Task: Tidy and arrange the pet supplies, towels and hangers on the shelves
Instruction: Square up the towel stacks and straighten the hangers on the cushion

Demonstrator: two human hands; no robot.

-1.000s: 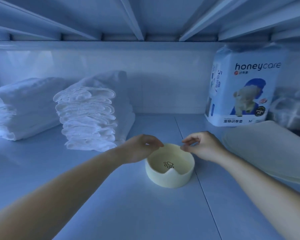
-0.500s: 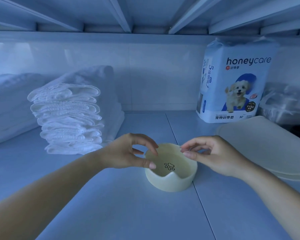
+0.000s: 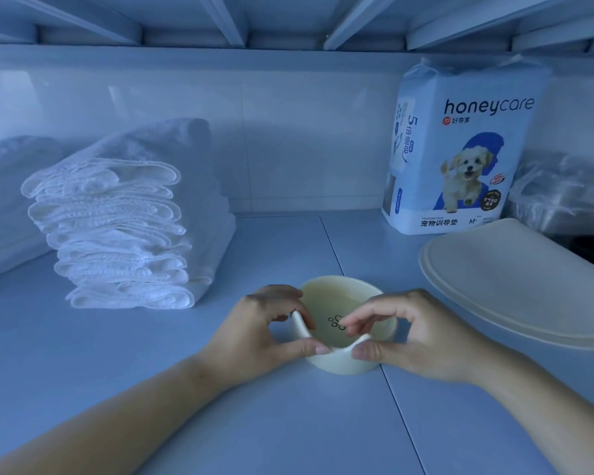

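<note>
A cream pet bowl with a paw print inside and two pointed ears on its near rim sits on the shelf, in the middle of the head view. My left hand pinches the left ear of the rim between thumb and fingers. My right hand pinches the right ear, its thumb on the outer wall and its fingers inside. A stack of folded white towels lies to the left. A bag of honeycare pet training pads stands upright at the back right.
Flat cream mats lie stacked at the right, close to the bowl. Behind them sits a crinkled clear plastic package. More folded white cloth lies at the far left. The upper shelf's ribs hang low overhead.
Both hands moved from the bowl's far rim to its near side and now pinch the two ears. The bowl has barely shifted on the shelf.
</note>
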